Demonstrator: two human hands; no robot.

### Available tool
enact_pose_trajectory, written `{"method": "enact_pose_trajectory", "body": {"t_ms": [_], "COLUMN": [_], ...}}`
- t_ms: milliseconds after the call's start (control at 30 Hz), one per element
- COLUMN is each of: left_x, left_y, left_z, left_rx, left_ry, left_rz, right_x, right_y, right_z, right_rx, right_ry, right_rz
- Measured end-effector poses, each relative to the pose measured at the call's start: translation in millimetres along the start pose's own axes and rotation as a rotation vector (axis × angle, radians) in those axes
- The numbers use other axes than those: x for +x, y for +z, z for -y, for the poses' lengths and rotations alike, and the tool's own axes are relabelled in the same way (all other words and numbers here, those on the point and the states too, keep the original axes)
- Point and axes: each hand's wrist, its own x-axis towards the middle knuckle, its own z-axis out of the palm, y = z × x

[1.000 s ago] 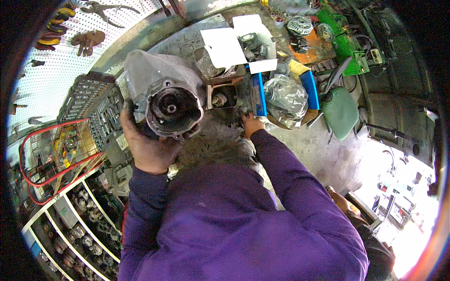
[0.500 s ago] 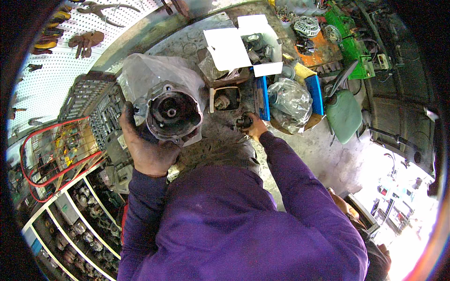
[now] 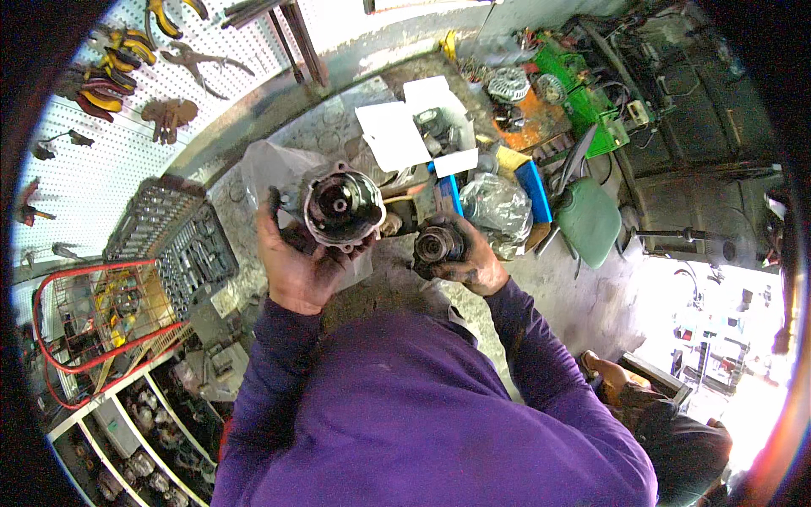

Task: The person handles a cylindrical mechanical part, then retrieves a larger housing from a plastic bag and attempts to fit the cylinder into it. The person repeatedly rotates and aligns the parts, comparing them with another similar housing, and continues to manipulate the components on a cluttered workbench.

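My left hand, darkened with grime, is wrapped round the side of a round metal housing. The housing faces up, showing its dark hollow inside and a small central hub. To its right, my right hand grips a dark, greasy cylindrical machine part with a ringed end turned up. Both are held above the bench, a short gap apart. Behind the housing lies a clear plastic bag. A small open box with a metal part in it shows between the two, partly covered.
A white open carton holds metal parts at the back. Right of it, a blue box contains a plastic-wrapped item. A green chair stands right. Left are a socket set and a red-rimmed wire basket. Another person's hand shows lower right.
My right hand has lifted the dark cylindrical part from the bench toward me, turning its ringed end up. The housing in my left hand has shifted right. The view has tilted, showing more pegboard.
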Motion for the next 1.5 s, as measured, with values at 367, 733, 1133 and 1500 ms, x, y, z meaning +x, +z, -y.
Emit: {"method": "enact_pose_trajectory", "body": {"t_ms": [367, 733, 1133, 1500], "left_x": [-6.7, -16.2, -17.2, -14.3], "left_y": [14.7, 12.3, 14.6, 11.0], "left_z": [-7.1, -5.5, -3.6, -1.0], "left_rx": [-0.215, -0.229, -0.169, -0.192], "left_ry": [-0.066, -0.094, -0.043, -0.066], "left_rz": [0.077, 0.123, 0.11, 0.094], "right_x": [-10.2, -16.9, -15.4, -13.4], "right_y": [31.4, 47.2, 47.2, 43.2], "right_z": [39.1, 50.0, 52.1, 47.7], "right_rx": [0.099, 0.278, 0.358, 0.411], "right_ry": [-0.211, -0.237, -0.235, -0.252], "right_rz": [0.017, 0.052, 0.087, 0.098]}}
